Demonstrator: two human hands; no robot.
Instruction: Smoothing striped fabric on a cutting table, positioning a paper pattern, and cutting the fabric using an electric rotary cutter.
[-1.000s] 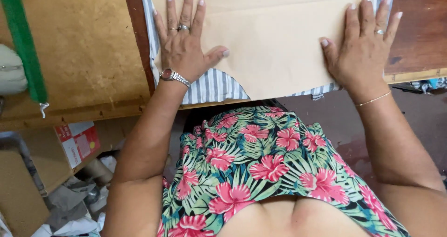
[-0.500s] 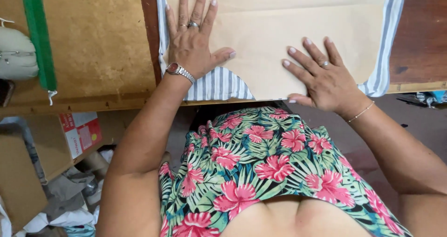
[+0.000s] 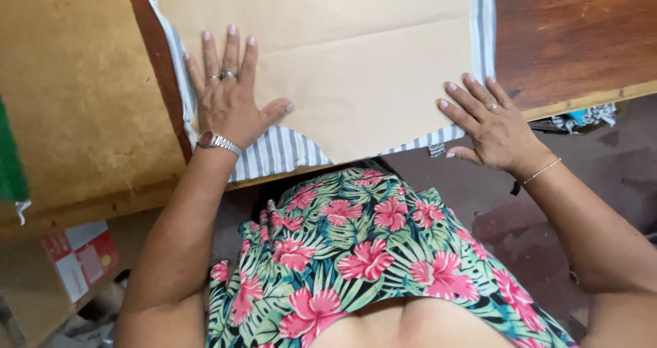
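While the head view looks straight down, the left hand lies flat with fingers spread wide on the tan paper pattern, near the pattern's left edge; it holds nothing. A ring and a metal wristwatch show on it. The right hand rests open, fingertips pressing the pattern's lower right corner at the bench's front edge, gripping nothing. Under the paper lies striped fabric, its stripes showing along the left, front and right edges. Both sit on the dark wooden bench. A lighter board adjoins the bench's left side.
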